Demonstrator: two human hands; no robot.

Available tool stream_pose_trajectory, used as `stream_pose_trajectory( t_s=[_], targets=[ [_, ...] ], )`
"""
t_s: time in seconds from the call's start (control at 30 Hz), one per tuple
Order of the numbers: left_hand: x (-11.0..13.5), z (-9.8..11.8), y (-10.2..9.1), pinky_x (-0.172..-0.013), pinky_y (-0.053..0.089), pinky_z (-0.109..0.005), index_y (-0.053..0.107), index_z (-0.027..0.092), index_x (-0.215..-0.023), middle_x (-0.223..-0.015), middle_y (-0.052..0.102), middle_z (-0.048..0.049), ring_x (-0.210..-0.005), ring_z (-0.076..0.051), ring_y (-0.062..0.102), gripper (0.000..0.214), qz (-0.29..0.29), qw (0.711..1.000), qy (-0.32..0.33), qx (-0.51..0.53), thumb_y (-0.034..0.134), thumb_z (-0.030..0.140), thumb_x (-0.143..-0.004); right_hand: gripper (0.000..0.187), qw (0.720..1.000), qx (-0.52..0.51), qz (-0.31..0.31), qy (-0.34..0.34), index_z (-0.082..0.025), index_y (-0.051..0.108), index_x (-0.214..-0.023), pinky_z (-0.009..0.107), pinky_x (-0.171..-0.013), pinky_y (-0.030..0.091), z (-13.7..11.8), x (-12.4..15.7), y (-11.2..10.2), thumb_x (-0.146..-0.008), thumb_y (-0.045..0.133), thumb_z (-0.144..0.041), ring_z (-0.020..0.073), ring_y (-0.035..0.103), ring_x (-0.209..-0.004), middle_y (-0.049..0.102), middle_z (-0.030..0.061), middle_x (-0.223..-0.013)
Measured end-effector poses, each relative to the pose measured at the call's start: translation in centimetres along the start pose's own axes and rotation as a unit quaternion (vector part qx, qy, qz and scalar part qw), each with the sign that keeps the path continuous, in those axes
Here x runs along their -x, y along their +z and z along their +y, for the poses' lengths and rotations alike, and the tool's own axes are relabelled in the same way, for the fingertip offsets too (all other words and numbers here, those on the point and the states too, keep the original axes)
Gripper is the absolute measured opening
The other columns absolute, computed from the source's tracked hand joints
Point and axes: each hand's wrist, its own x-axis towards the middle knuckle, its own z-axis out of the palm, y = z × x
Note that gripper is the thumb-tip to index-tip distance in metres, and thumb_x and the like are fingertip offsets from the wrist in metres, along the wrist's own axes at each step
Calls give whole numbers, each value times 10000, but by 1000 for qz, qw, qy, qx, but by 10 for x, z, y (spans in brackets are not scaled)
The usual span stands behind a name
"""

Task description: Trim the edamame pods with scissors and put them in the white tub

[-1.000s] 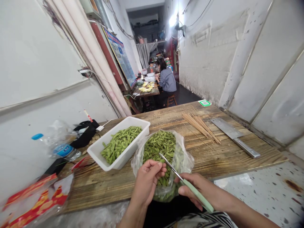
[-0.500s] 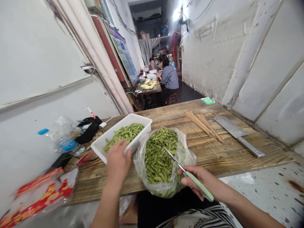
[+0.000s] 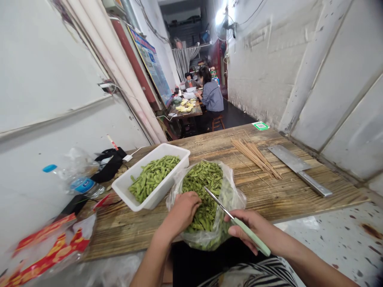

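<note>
In my right hand [image 3: 251,229] is a pair of scissors [image 3: 220,203] with a pale green handle, its blades together and pointing over a clear plastic bag [image 3: 235,191]. The bag stands open at the table's front edge, full of green edamame pods [image 3: 206,175]. My left hand [image 3: 185,207] is at the bag's left side, fingers curled down against the pods; its fingertips are hidden, so what they pinch cannot be made out. Left of the bag sits a white plastic tub [image 3: 146,205] with more edamame pods [image 3: 154,175] in it.
A bundle of thin wooden sticks [image 3: 255,157] and a cleaver [image 3: 299,169] lie on the right of the wooden table [image 3: 209,143]. At left are a plastic bottle [image 3: 82,185] and red packaging [image 3: 56,247]. Two people [image 3: 212,95] sit at a table farther back.
My left hand has moved from the tub's near edge rightward to the pods in the bag. The right hand and scissors have stayed almost still.
</note>
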Motion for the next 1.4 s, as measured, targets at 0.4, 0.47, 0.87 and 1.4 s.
stream_pose_trajectory(
  t_s=[0.4, 0.47, 0.87, 1.4],
  targets=[
    [15, 33, -1, -643, 444, -261, 705, 173, -884, -748, 680, -36, -684, -173, 583, 266, 131, 877, -178, 427, 633, 387, -744, 377, 991, 128, -16, -38, -176, 520, -931, 132, -358, 353, -10, 12, 0, -851, 535, -544, 53, 470, -428, 482, -38, -696],
    [15, 36, 2, -550, 412, -229, 694, 159, -885, -681, 639, -11, -586, -131, 522, 291, 147, 846, -200, 471, 671, 388, -706, 366, 990, 135, -15, -38, -172, 520, -908, 135, -368, 349, -11, 12, 1, -853, 539, -533, 53, 463, -430, 487, -38, -692],
    [15, 38, 4, -535, 358, -206, 636, 150, -687, -587, 561, 29, -556, -103, 467, 239, 160, 825, -199, 505, 729, 366, -647, 381, 974, 212, 18, -78, -147, 592, -850, 168, -437, 290, -20, 9, 5, -830, 578, -527, 83, 401, -512, 463, -39, -607],
    [14, 35, 4, -532, 391, -192, 630, 157, -849, -644, 562, 43, -551, -74, 495, 314, 228, 746, -209, 589, 759, 349, -635, 488, 1000, 15, -23, -14, -164, 493, -1007, 136, -356, 361, 2, 5, 5, -834, 495, -620, 66, 452, -387, 464, -74, -548]
  ],
)
